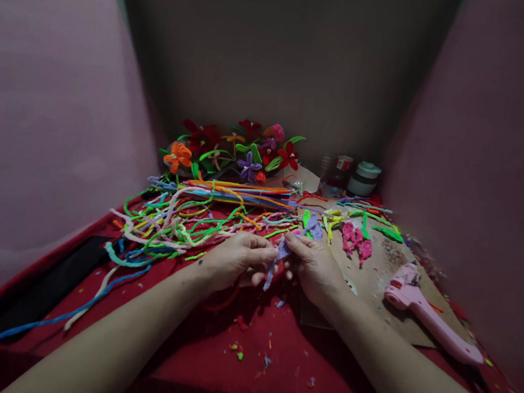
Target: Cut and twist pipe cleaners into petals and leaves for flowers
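My left hand and my right hand meet over the red cloth, fingers pinched together on a lilac pipe cleaner piece that hangs down between them. Just beyond my fingertips lies a small lilac and green pipe cleaner flower. A tangle of loose pipe cleaners in many colours spreads to the left of my left hand.
A bunch of finished pipe cleaner flowers lies at the back. Pink petal pieces and a pink glue gun rest on a cardboard sheet at the right. Two jars stand behind. Pink walls close in both sides.
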`<state>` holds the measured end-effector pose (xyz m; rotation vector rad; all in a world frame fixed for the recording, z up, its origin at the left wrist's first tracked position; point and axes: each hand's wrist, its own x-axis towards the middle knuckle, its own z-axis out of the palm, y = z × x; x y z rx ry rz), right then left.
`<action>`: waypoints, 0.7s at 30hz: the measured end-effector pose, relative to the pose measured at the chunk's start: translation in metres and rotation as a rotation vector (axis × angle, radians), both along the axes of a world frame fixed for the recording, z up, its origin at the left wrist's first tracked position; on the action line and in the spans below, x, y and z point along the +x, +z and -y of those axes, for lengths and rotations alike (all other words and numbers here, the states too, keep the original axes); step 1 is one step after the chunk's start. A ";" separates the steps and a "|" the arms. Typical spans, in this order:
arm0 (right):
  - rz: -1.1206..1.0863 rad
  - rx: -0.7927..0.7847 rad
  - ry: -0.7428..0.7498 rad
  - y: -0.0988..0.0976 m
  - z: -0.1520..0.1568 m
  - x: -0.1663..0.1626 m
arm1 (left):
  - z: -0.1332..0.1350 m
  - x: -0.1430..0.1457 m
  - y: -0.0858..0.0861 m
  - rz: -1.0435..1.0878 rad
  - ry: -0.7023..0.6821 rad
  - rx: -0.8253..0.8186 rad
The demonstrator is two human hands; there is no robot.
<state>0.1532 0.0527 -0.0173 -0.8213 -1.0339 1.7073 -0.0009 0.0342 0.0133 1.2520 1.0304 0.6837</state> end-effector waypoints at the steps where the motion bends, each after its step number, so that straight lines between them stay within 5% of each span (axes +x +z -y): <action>1: -0.007 -0.022 -0.004 0.000 -0.001 0.001 | -0.001 -0.003 0.001 -0.002 -0.049 -0.003; 6: -0.031 -0.043 -0.023 0.001 -0.003 0.005 | -0.004 -0.011 0.004 -0.056 -0.138 -0.009; 14: -0.070 -0.069 0.047 0.007 0.003 0.002 | -0.004 -0.006 0.001 -0.069 -0.032 0.104; 16: -0.014 -0.059 0.050 0.005 0.003 0.002 | -0.005 -0.006 0.002 -0.198 -0.030 0.240; 21: 0.169 -0.104 0.012 0.004 0.005 0.001 | -0.004 -0.006 0.001 -0.715 -0.058 0.873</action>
